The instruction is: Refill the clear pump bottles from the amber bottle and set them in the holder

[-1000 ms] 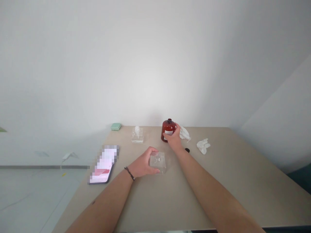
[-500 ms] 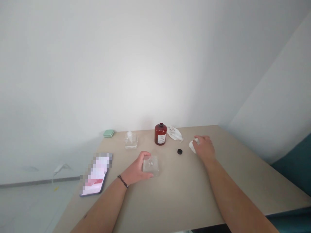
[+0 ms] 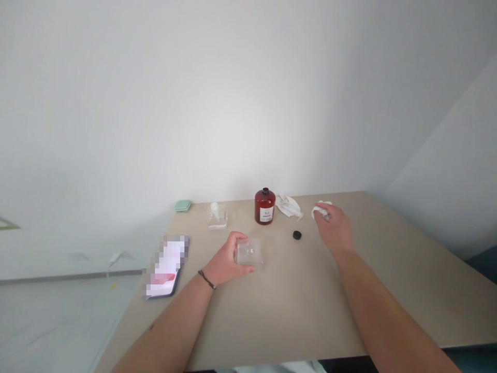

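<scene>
My left hand [image 3: 232, 260] is closed around the side of a clear, square-sided bottle [image 3: 250, 252] over the middle of the table. Right of the bottle, my right hand [image 3: 334, 228] pinches a crumpled white tissue [image 3: 323, 209] between thumb and fingers. A black round cap [image 3: 297, 235] lies on the table between my hands. Behind it stands a dark red-brown bottle [image 3: 265, 207] with a white label, its neck uncovered. Beside that bottle rests a second crumpled white tissue [image 3: 289, 205].
At the back left stands a clear square bottle with a white top [image 3: 217, 216]. A small green case [image 3: 182, 205] sits at the far left corner. A phone [image 3: 166, 267] with a lit screen lies along the table's left edge. The wall [image 3: 248, 103] borders the table's back.
My right hand has moved a little farther back, and the tissue now shows bunched in its fingers. My left hand keeps hold of the clear bottle. The whole view has shifted slightly.
</scene>
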### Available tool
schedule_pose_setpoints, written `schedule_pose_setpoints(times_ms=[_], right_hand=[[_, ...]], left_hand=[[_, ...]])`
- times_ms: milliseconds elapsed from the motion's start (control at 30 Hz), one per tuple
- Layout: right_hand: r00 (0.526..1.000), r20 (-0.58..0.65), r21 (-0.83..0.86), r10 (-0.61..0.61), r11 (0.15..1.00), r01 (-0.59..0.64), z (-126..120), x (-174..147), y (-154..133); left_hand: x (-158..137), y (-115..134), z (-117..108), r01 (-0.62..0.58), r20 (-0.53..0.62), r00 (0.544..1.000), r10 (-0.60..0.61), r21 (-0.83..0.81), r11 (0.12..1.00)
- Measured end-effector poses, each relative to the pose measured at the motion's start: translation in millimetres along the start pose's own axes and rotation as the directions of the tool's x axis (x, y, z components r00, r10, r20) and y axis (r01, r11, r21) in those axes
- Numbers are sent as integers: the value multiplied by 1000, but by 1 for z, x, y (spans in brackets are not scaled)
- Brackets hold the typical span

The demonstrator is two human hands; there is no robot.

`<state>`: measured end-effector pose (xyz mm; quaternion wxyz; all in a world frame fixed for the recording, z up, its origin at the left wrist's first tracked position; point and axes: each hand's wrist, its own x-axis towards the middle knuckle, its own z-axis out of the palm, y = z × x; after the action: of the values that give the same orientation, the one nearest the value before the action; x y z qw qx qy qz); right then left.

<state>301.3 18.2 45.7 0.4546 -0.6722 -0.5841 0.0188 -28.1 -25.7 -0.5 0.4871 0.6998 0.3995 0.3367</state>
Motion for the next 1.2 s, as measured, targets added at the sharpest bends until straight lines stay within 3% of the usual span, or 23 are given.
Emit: schedule_pose_setpoints(times_ms=[33,100,233,333,533,700,867,967,1100,1200], right_hand=[[1000,27,98,-2,995,-1,1,-7,-17],[980,196,267,-29,963,-25,7,-21,-51],[856,467,469,-222,883,-27,23,-45,-103],[760,564,498,-324,867,0,30,-55,-114],[682,489,572,-544,790,220,29,-64,-108],[633,432,536,-642,747,393,27,-66,-111],[535,291,588,-793,589,554,25,-66,-112],[516,243,633,-821,538,557,24,-67,-108],[536,219,707,-816,511,489,21,-70,-107],[555,186,783,-811,463,415,18,-73,-109]], left_hand=[[1,0,1,-23,-15,1000,23,-1,1000],[3,2,4,-56,-42,998,55,-5,998],[4,5,10,-141,-67,988,138,-45,989],[3,3,13,-184,-74,982,175,-126,975],[1,-2,14,-165,-106,983,150,-149,975],[0,5,19,-128,-73,991,110,-324,938],[-1,17,22,-54,-31,999,45,-467,882],[-2,20,20,19,30,1000,-3,-550,835],[-1,21,18,137,135,989,-63,-660,738],[-2,21,19,157,172,984,-45,-723,673]])
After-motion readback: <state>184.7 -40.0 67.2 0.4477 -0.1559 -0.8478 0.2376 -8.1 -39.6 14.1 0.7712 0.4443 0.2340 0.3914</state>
